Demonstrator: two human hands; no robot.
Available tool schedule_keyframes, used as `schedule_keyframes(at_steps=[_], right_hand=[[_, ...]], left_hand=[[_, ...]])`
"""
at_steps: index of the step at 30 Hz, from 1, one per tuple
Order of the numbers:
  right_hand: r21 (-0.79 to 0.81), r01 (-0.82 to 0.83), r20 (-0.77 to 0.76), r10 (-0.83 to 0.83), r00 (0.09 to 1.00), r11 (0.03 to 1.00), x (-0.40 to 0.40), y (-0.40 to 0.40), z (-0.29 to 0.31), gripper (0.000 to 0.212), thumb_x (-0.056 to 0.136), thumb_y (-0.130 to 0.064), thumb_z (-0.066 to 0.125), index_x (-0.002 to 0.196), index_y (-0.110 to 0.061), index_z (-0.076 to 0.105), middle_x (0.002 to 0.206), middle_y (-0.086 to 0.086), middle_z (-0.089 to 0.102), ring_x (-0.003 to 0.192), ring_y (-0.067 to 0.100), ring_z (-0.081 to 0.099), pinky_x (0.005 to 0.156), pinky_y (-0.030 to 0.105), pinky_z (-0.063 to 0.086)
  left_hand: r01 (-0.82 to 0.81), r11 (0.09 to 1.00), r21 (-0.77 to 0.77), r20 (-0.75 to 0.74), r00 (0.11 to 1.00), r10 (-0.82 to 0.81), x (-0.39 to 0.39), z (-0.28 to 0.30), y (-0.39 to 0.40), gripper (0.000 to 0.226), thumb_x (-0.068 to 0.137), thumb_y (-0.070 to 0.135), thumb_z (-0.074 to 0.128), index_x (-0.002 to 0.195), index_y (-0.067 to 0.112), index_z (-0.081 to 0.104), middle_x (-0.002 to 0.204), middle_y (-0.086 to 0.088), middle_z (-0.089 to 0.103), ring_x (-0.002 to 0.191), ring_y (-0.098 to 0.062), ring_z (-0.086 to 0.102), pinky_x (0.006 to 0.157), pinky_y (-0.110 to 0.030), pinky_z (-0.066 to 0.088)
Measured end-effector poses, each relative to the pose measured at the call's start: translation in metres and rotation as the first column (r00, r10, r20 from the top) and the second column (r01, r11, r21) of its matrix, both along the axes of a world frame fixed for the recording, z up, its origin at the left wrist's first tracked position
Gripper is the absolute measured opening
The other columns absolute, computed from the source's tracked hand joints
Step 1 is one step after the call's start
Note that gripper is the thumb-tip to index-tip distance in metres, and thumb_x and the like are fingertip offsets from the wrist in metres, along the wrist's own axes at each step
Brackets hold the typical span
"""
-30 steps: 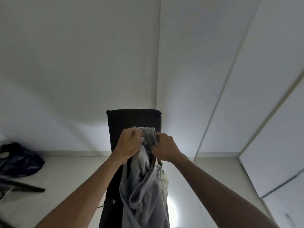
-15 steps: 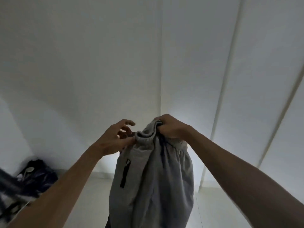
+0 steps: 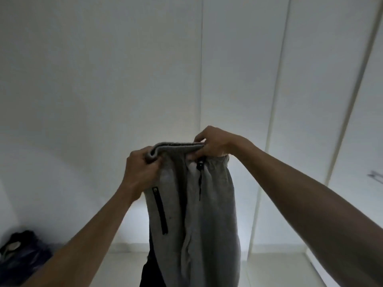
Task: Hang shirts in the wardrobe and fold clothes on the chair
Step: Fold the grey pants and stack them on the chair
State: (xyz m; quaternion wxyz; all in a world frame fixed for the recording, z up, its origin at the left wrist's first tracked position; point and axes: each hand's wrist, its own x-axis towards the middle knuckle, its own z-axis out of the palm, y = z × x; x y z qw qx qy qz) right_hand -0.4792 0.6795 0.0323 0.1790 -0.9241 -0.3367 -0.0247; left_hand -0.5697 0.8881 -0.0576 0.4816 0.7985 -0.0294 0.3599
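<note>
1. One pair of grey pants point(image 3: 199, 214) hangs in the air before me, over the chair point(image 3: 148, 272).
2. My left hand point(image 3: 141, 170) grips the waistband's left end.
3. My right hand point(image 3: 213, 142) pinches its right end.
4. One dark heap point(image 3: 18, 255) lies on the floor, left.

Dim, greyish room; pale glow low on the wall point(image 3: 132, 220); straight lines bow at the wide-angle edges; soft detail.

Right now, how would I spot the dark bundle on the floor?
Start from the grey pants held up at centre by both hands, then look down past the left forearm to the bottom left corner. The dark bundle lies there on the pale floor by the white wall, the only dark heap.
</note>
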Motion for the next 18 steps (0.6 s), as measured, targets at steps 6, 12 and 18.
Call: schedule_keyframes(at_steps=[6,12,18], right_hand=[[-0.237,0.046,-0.240,-0.105,0.965,0.970,-0.002,-0.024,-0.058,0.038,0.082,-0.054,0.074,0.099,-0.020,0.073,0.095,-0.004,0.070,0.090,0.016,0.065,0.081,0.035,0.057],[0.349,0.136,-0.026,-0.136,0.990,0.927,-0.001,-0.026,-0.044,0.010,0.099,-0.029,0.061,0.102,-0.020,0.060,0.083,-0.001,0.063,0.077,0.020,0.061,0.060,0.026,0.047],[0.364,0.009,0.051,-0.029,0.998,0.931,-0.005,-0.039,-0.014,0.010,0.084,-0.032,0.079,0.087,-0.027,0.071,0.084,-0.006,0.071,0.081,0.011,0.064,0.073,0.028,0.052]], left_hand=[[0.077,0.983,-0.166,-0.088,0.992,-0.092,0.001,0.025,0.066,0.018,0.090,0.008,0.066,0.081,0.020,0.076,0.081,0.000,0.074,0.077,-0.020,0.067,0.070,-0.031,0.052],[0.146,0.985,-0.094,-0.125,0.980,-0.157,0.000,0.014,0.104,0.027,0.086,0.028,0.075,0.102,0.012,0.060,0.088,-0.003,0.070,0.074,-0.017,0.068,0.062,-0.032,0.057],[0.078,0.994,0.071,-0.006,0.997,-0.078,0.001,0.033,0.119,0.016,0.088,0.021,0.074,0.091,0.009,0.064,0.075,0.002,0.067,0.061,0.001,0.061,0.055,-0.017,0.051]])
